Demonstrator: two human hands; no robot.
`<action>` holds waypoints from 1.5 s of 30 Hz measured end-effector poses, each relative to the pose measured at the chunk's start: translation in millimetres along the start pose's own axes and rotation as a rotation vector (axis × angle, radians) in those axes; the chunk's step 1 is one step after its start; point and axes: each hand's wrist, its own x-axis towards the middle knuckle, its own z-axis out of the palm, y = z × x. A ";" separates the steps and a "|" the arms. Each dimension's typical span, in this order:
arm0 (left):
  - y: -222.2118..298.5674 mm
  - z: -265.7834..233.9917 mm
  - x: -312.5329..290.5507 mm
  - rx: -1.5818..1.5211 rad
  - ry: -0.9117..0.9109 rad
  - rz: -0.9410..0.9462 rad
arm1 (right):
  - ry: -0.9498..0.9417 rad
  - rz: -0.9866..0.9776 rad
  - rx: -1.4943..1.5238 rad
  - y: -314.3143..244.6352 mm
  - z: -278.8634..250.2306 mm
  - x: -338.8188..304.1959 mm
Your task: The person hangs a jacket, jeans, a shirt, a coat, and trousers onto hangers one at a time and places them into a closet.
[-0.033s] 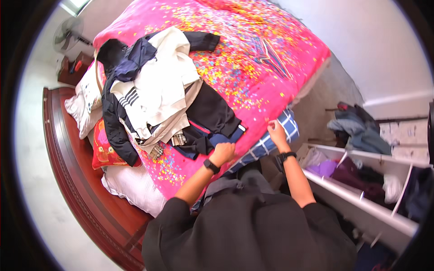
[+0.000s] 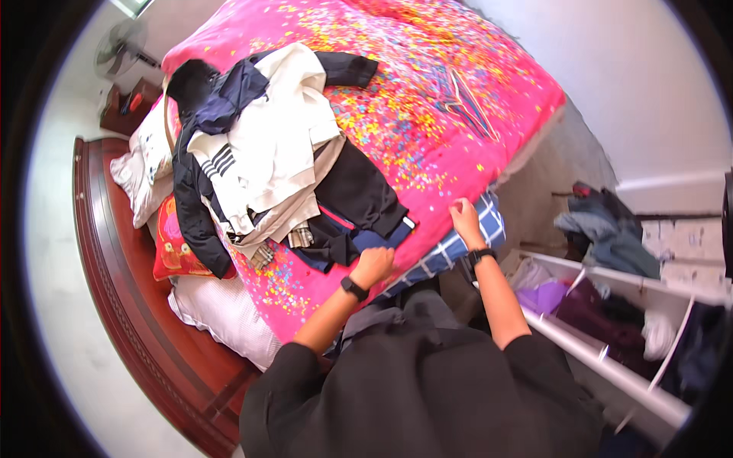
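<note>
A pink bedspread (image 2: 427,204) with a dense multicoloured floral pattern covers the bed. At its near edge my left hand (image 2: 372,266) is closed, knuckles up, on a fold of the cloth beside dark clothing. Farther right along the same edge, my right hand (image 2: 465,217) pinches the bedspread between thumb and fingers. Blue-and-white checked bedding (image 2: 447,252) shows under the edge between my hands. Left of my hands lies a pile of clothes: a white top (image 2: 267,137) with dark stripes, black trousers (image 2: 359,187) and a black jacket (image 2: 191,221).
Clothes hangers (image 2: 471,107) lie on the bed's far right part. Pillows (image 2: 221,311) rest against the dark red headboard (image 2: 114,252). To my right stands a white drawer unit (image 2: 580,343) holding clothes, with more garments (image 2: 607,229) heaped behind it. A fan (image 2: 118,49) stands at far left.
</note>
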 end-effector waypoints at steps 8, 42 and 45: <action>2.6 -3.2 3.6 -0.506 -0.085 -0.563 | -0.279 -0.091 -0.367 55.9 97.7 326.6; -39.0 -38.3 -38.0 -0.484 0.377 -0.624 | -0.829 -1.433 -0.087 -259.6 60.2 -24.4; -48.7 -65.4 -97.7 -0.463 0.405 -0.863 | -0.910 -1.211 0.169 -322.3 110.6 -22.3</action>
